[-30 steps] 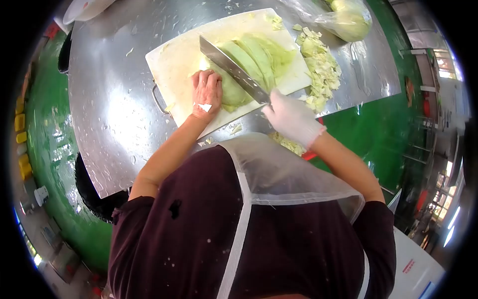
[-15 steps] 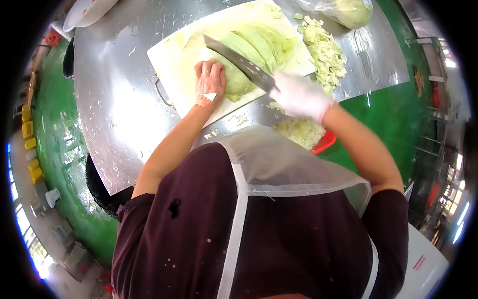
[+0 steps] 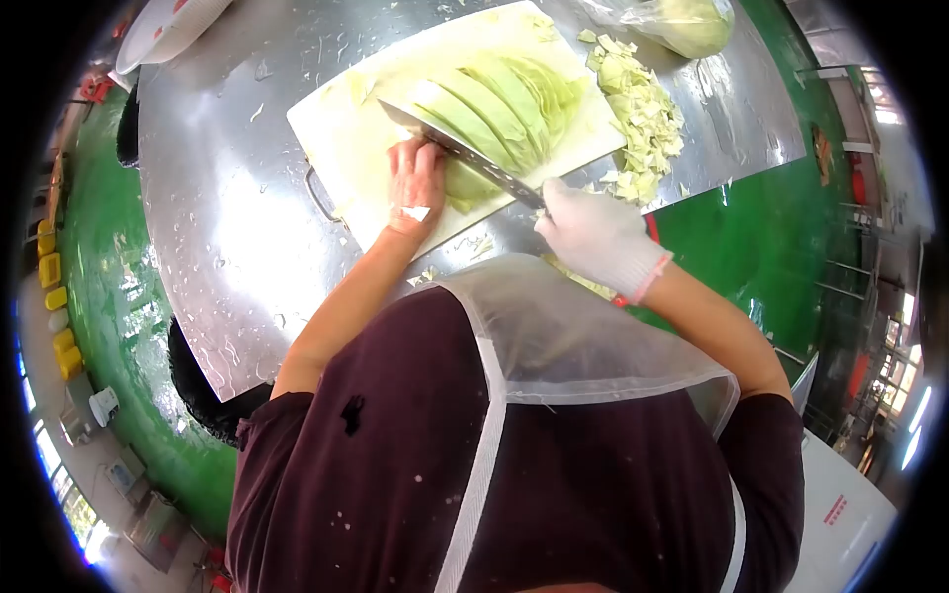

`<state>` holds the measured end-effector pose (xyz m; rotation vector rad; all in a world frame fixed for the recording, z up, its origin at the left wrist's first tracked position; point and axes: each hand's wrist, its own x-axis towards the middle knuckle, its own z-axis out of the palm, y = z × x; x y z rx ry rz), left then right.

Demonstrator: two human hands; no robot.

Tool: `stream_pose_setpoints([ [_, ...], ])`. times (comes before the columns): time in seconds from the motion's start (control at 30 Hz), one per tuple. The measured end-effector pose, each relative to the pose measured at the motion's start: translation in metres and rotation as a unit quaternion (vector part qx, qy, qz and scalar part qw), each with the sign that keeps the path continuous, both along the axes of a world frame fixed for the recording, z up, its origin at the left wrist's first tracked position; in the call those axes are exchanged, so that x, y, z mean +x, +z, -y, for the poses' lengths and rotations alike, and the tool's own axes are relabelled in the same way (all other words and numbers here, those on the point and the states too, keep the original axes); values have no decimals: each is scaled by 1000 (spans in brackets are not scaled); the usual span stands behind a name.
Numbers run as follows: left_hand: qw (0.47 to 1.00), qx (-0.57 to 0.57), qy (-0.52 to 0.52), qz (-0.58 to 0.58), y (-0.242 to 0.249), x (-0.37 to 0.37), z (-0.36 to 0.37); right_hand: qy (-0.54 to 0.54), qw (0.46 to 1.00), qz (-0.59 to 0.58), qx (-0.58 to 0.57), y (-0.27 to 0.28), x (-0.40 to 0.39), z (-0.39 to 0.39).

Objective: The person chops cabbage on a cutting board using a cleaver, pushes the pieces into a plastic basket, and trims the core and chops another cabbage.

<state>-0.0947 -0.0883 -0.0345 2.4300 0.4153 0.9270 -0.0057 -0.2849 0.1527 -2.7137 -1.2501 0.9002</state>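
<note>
On a white cutting board (image 3: 341, 124), my bare left hand (image 3: 416, 186) presses curled fingers onto a piece of pale green cabbage (image 3: 468, 186). My right hand (image 3: 599, 235), in a white glove, grips the handle of a large kitchen knife (image 3: 474, 160). The blade lies slantwise across the board, just beyond my left fingertips, between the held piece and several cut cabbage slices (image 3: 494, 109). Those slices lean side by side on the far part of the board. My left hand and the blade hide part of the held piece.
Chopped cabbage (image 3: 641, 124) is heaped on the metal table (image 3: 232, 208) right of the board. Behind it lies a cabbage in a clear plastic bag (image 3: 697, 25). A white basin (image 3: 178, 35) stands far left. A red container's edge (image 3: 651, 227) shows behind my right hand.
The knife has moved left and down towards my left hand, and another slice stands apart beyond the blade. My right hand is lower, now covering most of the red container and its chopped cabbage.
</note>
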Motion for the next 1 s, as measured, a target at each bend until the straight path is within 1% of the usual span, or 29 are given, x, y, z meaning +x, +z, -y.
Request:
stream_pose_setpoints([
  [0.03,1000,7,-4,-9,-1,0,-1,13,1000,3,-6,-12,-2,-2],
  [0.13,999,38,-17,-25,-2,4,-4,0,999,-36,36,-42,6,-22],
  [0.23,999,22,-32,-32,-7,4,-5,11,998,-13,56,-71,18,-58],
  [0.27,999,41,-34,-14,-4,5,-4,11,998,-13,59,-70,21,-58],
  [0.37,998,29,-55,1,-4,-2,-9,0,997,-21,69,-65,23,-56],
  [0.43,997,7,-67,29,-4,-5,-12,-22,995,-54,77,-49,21,-49],
  [0.5,997,-8,-63,43,1,-10,-9,-29,997,-30,69,-13,18,-39],
  [0.53,998,3,-49,35,2,-11,-7,-33,997,-16,65,-1,15,-31],
  [0.6,999,28,-29,24,3,-12,-4,-8,998,-10,55,2,8,-11],
  [0.67,999,17,-36,23,3,-10,-2,8,999,-12,38,-1,2,4],
  [0.77,999,5,-52,12,3,-11,-2,-7,999,-34,4,2,-4,13],
  [0.87,998,3,-63,3,0,-10,-4,-16,999,-51,-6,-4,-2,11],
  [0.97,997,2,-79,-9,-4,-8,-7,-33,993,-100,51,-39,2,-4],
  [1.0,996,-4,-87,-9,-5,-9,-8,-40,992,-99,64,-52,0,-14],
])
